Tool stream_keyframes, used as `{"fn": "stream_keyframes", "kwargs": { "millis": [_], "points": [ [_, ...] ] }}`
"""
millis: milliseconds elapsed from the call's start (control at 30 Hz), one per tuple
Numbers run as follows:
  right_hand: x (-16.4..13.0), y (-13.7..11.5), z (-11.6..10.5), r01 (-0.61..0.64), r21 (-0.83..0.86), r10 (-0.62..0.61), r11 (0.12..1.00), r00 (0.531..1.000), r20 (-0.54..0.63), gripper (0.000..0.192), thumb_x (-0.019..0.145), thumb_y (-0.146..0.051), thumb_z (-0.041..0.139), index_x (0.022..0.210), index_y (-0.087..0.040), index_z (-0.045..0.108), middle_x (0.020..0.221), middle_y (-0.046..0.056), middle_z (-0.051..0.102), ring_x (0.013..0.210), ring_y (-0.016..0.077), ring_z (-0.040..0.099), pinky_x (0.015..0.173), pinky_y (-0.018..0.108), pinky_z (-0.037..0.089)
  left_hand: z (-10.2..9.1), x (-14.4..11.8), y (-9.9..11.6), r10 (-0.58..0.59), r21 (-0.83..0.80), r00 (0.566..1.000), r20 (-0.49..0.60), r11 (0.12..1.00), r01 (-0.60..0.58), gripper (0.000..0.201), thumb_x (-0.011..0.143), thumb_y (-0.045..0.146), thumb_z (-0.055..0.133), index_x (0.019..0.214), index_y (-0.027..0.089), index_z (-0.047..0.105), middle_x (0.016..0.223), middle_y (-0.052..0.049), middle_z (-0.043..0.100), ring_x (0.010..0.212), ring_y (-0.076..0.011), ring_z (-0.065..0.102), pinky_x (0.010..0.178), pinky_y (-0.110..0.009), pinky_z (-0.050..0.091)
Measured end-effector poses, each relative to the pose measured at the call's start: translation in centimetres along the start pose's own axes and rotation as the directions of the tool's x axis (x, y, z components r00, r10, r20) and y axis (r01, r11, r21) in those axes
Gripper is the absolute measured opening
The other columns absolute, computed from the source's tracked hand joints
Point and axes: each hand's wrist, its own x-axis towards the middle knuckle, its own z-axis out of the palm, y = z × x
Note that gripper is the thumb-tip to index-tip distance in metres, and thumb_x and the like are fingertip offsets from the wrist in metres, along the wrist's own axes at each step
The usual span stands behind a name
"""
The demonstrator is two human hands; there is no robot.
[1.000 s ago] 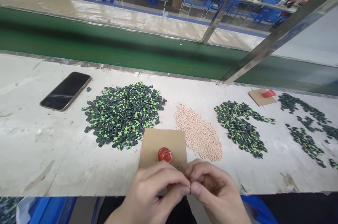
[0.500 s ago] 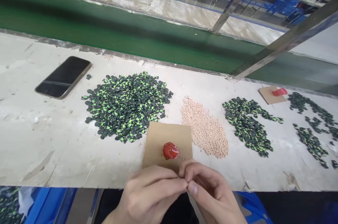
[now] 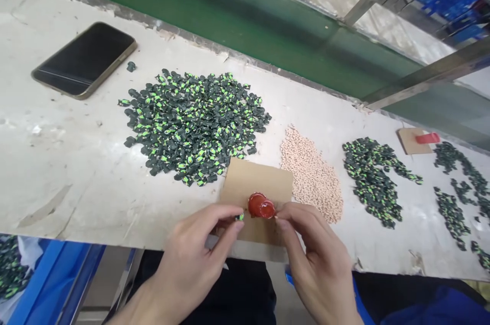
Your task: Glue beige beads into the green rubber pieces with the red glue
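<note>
My left hand (image 3: pixel 204 243) pinches a small dark-green and lime piece (image 3: pixel 239 217) between thumb and fingertips, over the near edge of a square of brown cardboard (image 3: pixel 260 174). On that cardboard sits a red, glossy, cup-like thing (image 3: pixel 257 202) with a wet-looking round top. My right hand (image 3: pixel 316 248) is closed in a pinch just right of the red thing, at or almost touching its rim. Between its fingertips is a tiny pale bead (image 3: pixel 276 216), mostly covered by the fingers.
Dark-green and lime pieces form a large pile (image 3: pixel 199 126) at left. Pale pinkish beads (image 3: pixel 312 172) lie right of the cardboard. Beyond are another pile (image 3: pixel 371 177) and a second cardboard (image 3: pixel 411 141) with a red cap. A phone (image 3: pixel 84 57) lies far left; a green belt (image 3: pixel 229 29) runs behind.
My hands, earlier together at the fingertips, have moved apart and forward. The right one has come up to the red thing; the piece in the left now shows. The view has tilted downward.
</note>
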Motion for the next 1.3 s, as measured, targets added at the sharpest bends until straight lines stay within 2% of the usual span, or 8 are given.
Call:
{"fn": "stream_keyframes", "kwargs": {
  "millis": [233, 467, 600, 667, 767, 900, 1133, 1300],
  "points": [
    [0.1, 0.0, 0.1, -0.019, -0.032, 0.019, 0.999, 1.0, 0.019, 0.016, 0.097, -0.014, 0.059, 0.094, -0.026, 0.069, 0.092, 0.005, 0.074, 0.085, 0.0209, 0.071, 0.074, 0.03, 0.057, -0.3, -0.1, -0.5, 0.028, 0.01, 0.998, 0.049, 1.0, -0.028, 0.015, 0.095, 0.01, 0.064, 0.099, 0.021, 0.072, 0.087, 0.001, 0.081, 0.07, -0.0139, 0.077, 0.064, -0.018, 0.06],
    [0.0, 0.2, 0.2, -0.015, -0.042, 0.016, 0.999, 0.999, 0.033, 0.016, 0.097, -0.013, 0.06, 0.095, -0.026, 0.069, 0.093, 0.004, 0.073, 0.087, 0.019, 0.071, 0.076, 0.029, 0.056, -0.4, 0.0, -0.6, 0.042, -0.03, 0.999, 0.03, 0.999, -0.041, 0.016, 0.092, 0.007, 0.066, 0.098, 0.019, 0.074, 0.088, -0.001, 0.082, 0.072, -0.0131, 0.077, 0.068, -0.016, 0.06],
    [-0.2, -0.3, -0.2, -0.097, 0.072, 0.097, 0.993, 0.995, 0.002, 0.016, 0.098, -0.016, 0.061, 0.096, -0.028, 0.07, 0.092, 0.002, 0.072, 0.087, 0.0177, 0.071, 0.077, 0.027, 0.058, -0.6, 0.3, 0.2, 0.022, -0.149, 1.0, -0.002, 0.989, -0.022, 0.026, 0.088, 0.002, 0.069, 0.099, 0.023, 0.079, 0.092, 0.002, 0.082, 0.079, -0.0113, 0.078, 0.075, -0.013, 0.06],
    [-0.3, -0.8, -0.6, -0.199, 0.212, 0.201, 0.957, 0.98, 0.015, 0.013, 0.099, -0.021, 0.062, 0.093, -0.029, 0.071, 0.086, 0.001, 0.071, 0.08, 0.0165, 0.07, 0.071, 0.025, 0.059, -0.5, 0.4, 1.0, -0.039, -0.237, 0.999, -0.002, 0.971, 0.038, 0.03, 0.086, 0.002, 0.071, 0.096, 0.028, 0.082, 0.091, 0.005, 0.082, 0.078, -0.0095, 0.078, 0.074, -0.009, 0.06],
    [-0.5, -1.1, -1.1, -0.314, 0.472, 0.293, 0.824, 0.949, 0.119, 0.011, 0.099, -0.028, 0.065, 0.089, -0.029, 0.07, 0.079, -0.001, 0.068, 0.074, 0.0151, 0.068, 0.069, 0.024, 0.061, 0.1, 0.5, 2.3, -0.196, -0.392, 0.98, 0.044, 0.899, 0.197, 0.032, 0.081, 0.004, 0.075, 0.093, 0.032, 0.085, 0.085, 0.007, 0.083, 0.071, -0.0082, 0.077, 0.068, -0.007, 0.06],
    [-1.2, -0.9, -1.6, -0.379, 0.638, 0.33, 0.671, 0.922, 0.202, 0.006, 0.097, -0.032, 0.07, 0.092, -0.031, 0.073, 0.096, 0.0, 0.074, 0.089, 0.0151, 0.073, 0.079, 0.024, 0.063, 1.4, 0.8, 3.4, -0.337, -0.551, 0.924, 0.179, 0.744, 0.378, 0.027, 0.075, 0.005, 0.075, 0.082, 0.03, 0.084, 0.067, 0.007, 0.081, 0.058, -0.0077, 0.075, 0.06, -0.005, 0.058],
    [-1.9, -1.4, -2.3, -0.384, 0.614, 0.341, 0.689, 0.92, 0.193, 0.007, 0.096, -0.027, 0.072, 0.092, -0.031, 0.076, 0.101, 0.003, 0.082, 0.094, 0.0199, 0.079, 0.078, 0.027, 0.067, 2.2, 1.2, 4.3, -0.407, -0.563, 0.85, 0.334, 0.638, 0.526, 0.014, 0.075, 0.013, 0.078, 0.072, 0.025, 0.085, 0.063, 0.003, 0.079, 0.056, -0.0083, 0.07, 0.059, -0.01, 0.057],
    [-1.8, -1.9, -2.5, -0.376, 0.62, 0.323, 0.689, 0.925, 0.202, 0.011, 0.096, -0.023, 0.071, 0.092, -0.032, 0.076, 0.101, 0.0, 0.082, 0.092, 0.0161, 0.078, 0.08, 0.021, 0.064, 2.1, 1.1, 4.6, -0.457, -0.541, 0.81, 0.368, 0.603, 0.586, 0.011, 0.073, 0.017, 0.081, 0.071, 0.027, 0.085, 0.068, 0.002, 0.079, 0.058, -0.0078, 0.066, 0.058, -0.011, 0.054]
  ]
}}
